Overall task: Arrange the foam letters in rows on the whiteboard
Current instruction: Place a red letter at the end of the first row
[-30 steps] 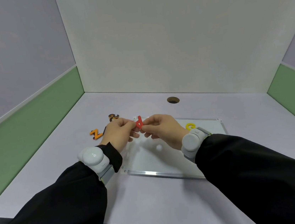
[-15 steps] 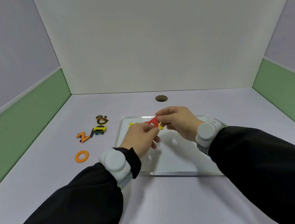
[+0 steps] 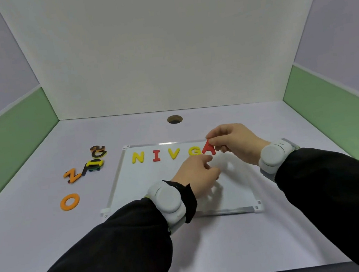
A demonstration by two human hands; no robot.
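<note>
Vs. half a sec ago we've let go with our left hand (image 3: 198,174): it was up at the red foam letter A (image 3: 208,147) with the right, now it hangs lower over the middle of the white rectangular whiteboard (image 3: 157,183), fingers loosely curled, holding nothing. Our right hand (image 3: 234,142) alone pinches the A, fingers clamped on its top, at the far right end of the board's top row, just beside the yellow foam G (image 3: 194,151). The A looks tilted; can't tell if it touches the board. With our hands off to the right, the row now reads clear: yellow N (image 3: 137,157), red I (image 3: 156,155), yellow V (image 3: 174,153), then G, so 4 letters placed, plus the A in hand.

The board lies flat on a pale lilac tabletop (image 3: 210,245), w/ a round cable hole (image 3: 174,119) behind it. White back panel, green-and-lilac side walls.

Left of the board, loose on the table: orange foam O (image 3: 69,201), orange Z (image 3: 73,175), and a small pile of overlapping letters (image 3: 96,157), approx. 4, count unsure. Both wrists carry a grey band.
</note>
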